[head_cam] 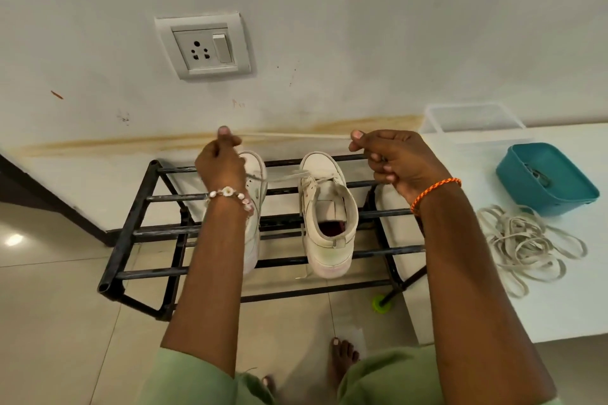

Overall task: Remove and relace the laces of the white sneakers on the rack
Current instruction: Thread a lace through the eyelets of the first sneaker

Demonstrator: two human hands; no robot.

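Two white high-top sneakers stand on a black metal rack (pixel 144 232). The right sneaker (pixel 325 207) shows fully, with lace still threaded through its front eyelets. My left arm hides most of the left sneaker (pixel 255 174). A white lace (pixel 296 135) is stretched level above the shoes between both hands. My left hand (pixel 218 159) pinches one end of it. My right hand (pixel 391 159) pinches the other end with the remaining fingers curled. A second strand of the lace runs from under my left hand to the right sneaker's eyelets.
A heap of loose white laces (pixel 526 246) lies on a white ledge (pixel 559 306) to the right, beside a teal tub (pixel 546 179) and a clear plastic box (pixel 473 123). A wall socket (pixel 204 46) sits above. My bare feet (pixel 342 358) stand on the tiled floor.
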